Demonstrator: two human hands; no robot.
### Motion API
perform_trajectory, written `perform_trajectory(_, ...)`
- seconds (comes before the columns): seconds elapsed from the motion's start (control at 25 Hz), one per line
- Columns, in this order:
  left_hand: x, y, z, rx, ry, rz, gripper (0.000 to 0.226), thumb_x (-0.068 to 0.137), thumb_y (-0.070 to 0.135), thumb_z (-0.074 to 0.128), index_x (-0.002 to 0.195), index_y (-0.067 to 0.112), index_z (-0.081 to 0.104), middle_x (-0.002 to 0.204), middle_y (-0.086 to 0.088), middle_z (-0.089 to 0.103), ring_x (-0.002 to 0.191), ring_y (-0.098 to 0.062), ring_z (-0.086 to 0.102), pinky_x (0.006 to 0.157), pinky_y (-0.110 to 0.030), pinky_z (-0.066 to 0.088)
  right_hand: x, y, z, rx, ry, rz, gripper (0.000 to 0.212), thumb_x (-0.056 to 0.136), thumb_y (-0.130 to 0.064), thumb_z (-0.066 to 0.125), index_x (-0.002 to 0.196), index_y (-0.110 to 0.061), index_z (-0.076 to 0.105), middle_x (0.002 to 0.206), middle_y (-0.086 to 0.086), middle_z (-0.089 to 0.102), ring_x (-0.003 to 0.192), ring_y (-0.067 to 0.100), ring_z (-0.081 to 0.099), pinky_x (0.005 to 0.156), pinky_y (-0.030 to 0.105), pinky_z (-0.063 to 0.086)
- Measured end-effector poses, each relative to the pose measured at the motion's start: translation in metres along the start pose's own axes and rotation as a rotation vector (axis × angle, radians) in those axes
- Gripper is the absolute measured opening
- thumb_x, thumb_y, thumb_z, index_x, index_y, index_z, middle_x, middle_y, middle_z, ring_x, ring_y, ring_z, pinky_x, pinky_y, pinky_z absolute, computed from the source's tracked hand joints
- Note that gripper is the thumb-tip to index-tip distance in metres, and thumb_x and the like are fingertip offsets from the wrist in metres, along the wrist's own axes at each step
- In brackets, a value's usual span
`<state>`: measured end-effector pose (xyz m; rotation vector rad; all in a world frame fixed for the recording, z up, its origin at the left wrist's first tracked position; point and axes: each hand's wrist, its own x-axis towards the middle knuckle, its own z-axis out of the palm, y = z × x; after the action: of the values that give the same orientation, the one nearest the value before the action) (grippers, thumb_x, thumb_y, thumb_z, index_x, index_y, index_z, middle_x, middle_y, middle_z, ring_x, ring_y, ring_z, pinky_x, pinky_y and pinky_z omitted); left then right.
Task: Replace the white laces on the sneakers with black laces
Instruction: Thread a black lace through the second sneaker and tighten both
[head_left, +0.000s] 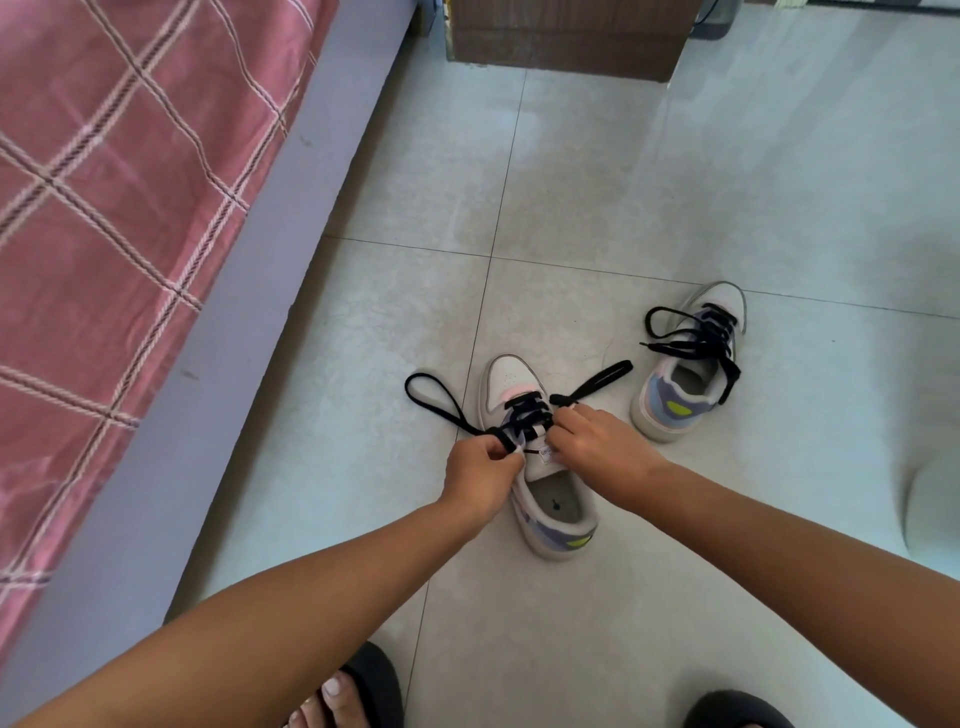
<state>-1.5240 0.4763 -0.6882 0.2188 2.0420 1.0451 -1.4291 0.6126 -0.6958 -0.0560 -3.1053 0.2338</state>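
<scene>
A white, pink and blue sneaker (550, 512) stands on the tiled floor with a black lace (524, 410) threaded through its eyelets. My left hand (480, 475) pinches the lace's left loop (436, 397), which reaches out to the left. My right hand (597, 447) pinches the right loop (597, 382), which points up and right. Both hands sit over the tongue. A second matching sneaker (680, 384) stands to the right, laced in black, its bow lying loose.
A bed with a pink checked sheet (104, 234) and grey frame (218, 374) runs along the left. A brown cardboard box (566, 36) stands at the back. My feet in black sandals (363, 691) are at the bottom edge.
</scene>
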Motion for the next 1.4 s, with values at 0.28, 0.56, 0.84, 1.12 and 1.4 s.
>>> perform_trajectory(0.28, 0.002, 0.004, -0.001, 0.038, -0.004, 0.045, 0.016, 0.084, 0.008, 0.062, 0.083, -0.008, 0.066, 0.071, -0.011, 0.058, 0.068, -0.017, 0.050, 0.066, -0.030, 0.043, 0.011, -0.003, 0.005, -0.071, 0.062, 0.001, 0.039, 0.036, -0.001, 0.090, 0.059, -0.010, 0.059, 0.066, 0.007, 0.056, 0.055, 0.023, 0.054, 0.042, 0.028, 0.042)
perform_trajectory(0.56, 0.000, 0.004, 0.004, -0.034, 0.011, -0.033, 0.021, 0.086, 0.014, 0.062, 0.076, -0.004, 0.064, 0.067, -0.010, 0.053, 0.065, -0.016, 0.046, 0.061, -0.028, 0.036, 0.005, 0.008, 0.020, 0.166, 0.279, -0.066, 0.017, 0.072, -0.007, 0.071, 0.065, -0.011, 0.055, 0.062, 0.004, 0.056, 0.059, 0.025, 0.053, 0.055, 0.034, 0.042)
perform_trajectory(0.84, -0.004, 0.007, 0.004, 0.011, 0.033, 0.017, 0.026, 0.087, 0.015, 0.062, 0.063, 0.009, 0.055, 0.059, 0.000, 0.048, 0.056, -0.010, 0.040, 0.055, -0.022, 0.033, -0.003, 0.000, 0.034, -0.025, 0.415, -0.078, 0.010, 0.084, -0.011, 0.062, 0.079, -0.011, 0.070, 0.073, 0.003, 0.064, 0.072, 0.022, 0.055, 0.071, 0.030, 0.035)
perform_trajectory(1.12, -0.011, -0.018, 0.023, 0.590, 0.096, -0.180, 0.058, 0.088, 0.032, 0.056, 0.135, 0.011, 0.029, 0.133, -0.008, 0.032, 0.123, -0.025, 0.037, 0.097, -0.037, 0.036, 0.008, -0.029, 0.033, 0.200, 0.539, 0.230, 0.021, 0.082, -0.011, 0.051, 0.068, -0.010, 0.066, 0.063, 0.002, 0.059, 0.072, 0.017, 0.043, 0.069, 0.028, 0.032)
perform_trajectory(1.4, 0.008, 0.012, 0.020, -0.031, 0.168, -0.269, 0.016, 0.093, 0.003, 0.038, 0.106, 0.012, 0.036, 0.123, -0.018, 0.046, 0.101, -0.027, 0.049, 0.085, -0.033, 0.042, 0.025, -0.025, 0.013, 0.237, 0.627, 0.087, 0.020, 0.083, 0.005, 0.047, 0.070, 0.001, 0.063, 0.066, 0.011, 0.057, 0.073, 0.019, 0.037, 0.075, 0.033, 0.043)
